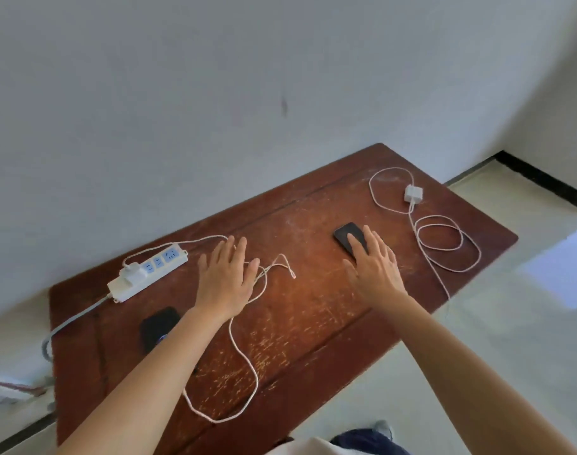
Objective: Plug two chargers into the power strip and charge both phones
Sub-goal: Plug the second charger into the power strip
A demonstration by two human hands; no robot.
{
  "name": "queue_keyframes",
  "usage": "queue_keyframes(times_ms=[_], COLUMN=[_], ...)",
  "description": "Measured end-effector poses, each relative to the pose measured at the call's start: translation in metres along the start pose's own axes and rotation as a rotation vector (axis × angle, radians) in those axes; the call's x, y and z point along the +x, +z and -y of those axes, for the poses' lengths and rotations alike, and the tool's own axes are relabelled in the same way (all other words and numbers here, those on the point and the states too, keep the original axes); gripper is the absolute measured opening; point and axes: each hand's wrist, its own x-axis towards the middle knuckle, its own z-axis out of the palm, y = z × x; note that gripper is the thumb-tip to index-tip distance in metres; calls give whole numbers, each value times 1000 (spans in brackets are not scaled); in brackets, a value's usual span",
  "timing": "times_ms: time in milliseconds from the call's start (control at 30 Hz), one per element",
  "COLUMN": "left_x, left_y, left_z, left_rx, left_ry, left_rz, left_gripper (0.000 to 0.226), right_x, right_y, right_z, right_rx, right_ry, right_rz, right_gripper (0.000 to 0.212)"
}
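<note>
A white power strip (149,272) lies at the table's left, with one white charger (132,269) plugged into it. That charger's cable (244,359) loops across the table, its free tip (292,275) lying bare near the middle. My left hand (226,277) hovers flat and open over this cable. A second white charger (413,194) lies unplugged at the far right with its coiled cable (444,238). My right hand (374,266) is spread open, fingertips over a black phone (347,236). Another black phone (157,326) lies partly under my left forearm.
The worn brown wooden table (313,316) stands against a white wall. The strip's grey lead (70,320) drops off the left edge. Pale floor lies to the right and front, and the right cable hangs over the table's near edge.
</note>
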Motion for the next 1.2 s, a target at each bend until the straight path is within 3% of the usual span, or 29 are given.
queue_keyframes(times_ms=[200, 467, 867, 1000, 1200], left_x=[43, 95, 227, 283, 322], left_y=[26, 68, 126, 156, 196], left_z=[-156, -298, -310, -304, -286], left_rx=[-39, 43, 65, 69, 78], left_ry=[94, 248, 257, 223, 137], left_rz=[-11, 184, 287, 271, 308], left_gripper=[69, 57, 57, 61, 63], right_x=[5, 34, 170, 235, 305], right_y=[-33, -62, -30, -8, 30], right_z=[-143, -274, -314, -315, -303], right_rx=[26, 95, 153, 176, 216], right_ry=[102, 226, 182, 307, 478], right_rz=[-32, 161, 256, 188, 163], right_gripper=[63, 56, 48, 47, 72])
